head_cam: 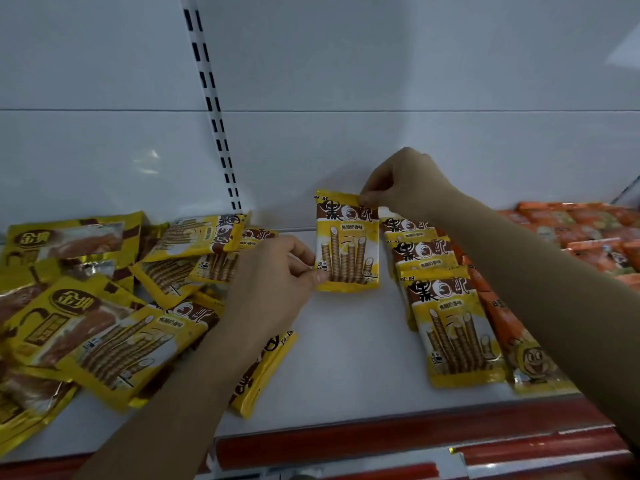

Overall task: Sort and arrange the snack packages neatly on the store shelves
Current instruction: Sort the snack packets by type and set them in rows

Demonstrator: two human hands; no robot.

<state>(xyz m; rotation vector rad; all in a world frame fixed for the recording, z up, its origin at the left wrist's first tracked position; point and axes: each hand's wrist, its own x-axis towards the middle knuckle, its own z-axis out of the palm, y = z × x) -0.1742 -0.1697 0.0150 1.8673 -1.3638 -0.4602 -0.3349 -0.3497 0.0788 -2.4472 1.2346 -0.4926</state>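
A yellow wafer-roll snack package point(347, 244) stands upright at the back of the white shelf point(349, 344). My left hand point(273, 282) pinches its lower left corner. My right hand point(401, 185) pinches its top right corner. Just to the right, a row of the same yellow packages point(446, 317) lies overlapping from back to front. On the left lies a loose heap of yellow wafer-roll packages point(131, 344) mixed with larger gold-labelled packages point(65, 317). One yellow package point(263, 368) lies partly under my left forearm.
Orange snack packages point(588, 233) fill the shelf at the right, and one orange pack point(512, 334) lies beside the yellow row. A slotted upright point(211, 102) runs up the white back panel. A red price rail point(398, 441) edges the shelf front.
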